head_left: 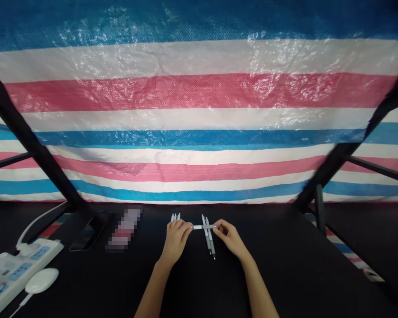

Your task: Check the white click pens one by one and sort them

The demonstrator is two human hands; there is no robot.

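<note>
A white and grey pen (198, 227) is held level between my two hands, crossing above two more pens (209, 240) that lie side by side on the black table. My left hand (178, 236) pinches its white end. At the grey tip end, the fingers of my right hand (230, 237) are closed on it. Beyond my left hand, the ends of several white pens (175, 217) stick out; the hand hides the rest of them.
On the left, a white power strip (36, 254) with plugs sits near a white oval device (42, 281) on a cable. A black phone (88, 232) and a blurred-out pinkish item (124, 229) lie further in. Dark frame bars (36, 145) and a striped tarp (199, 172) stand behind.
</note>
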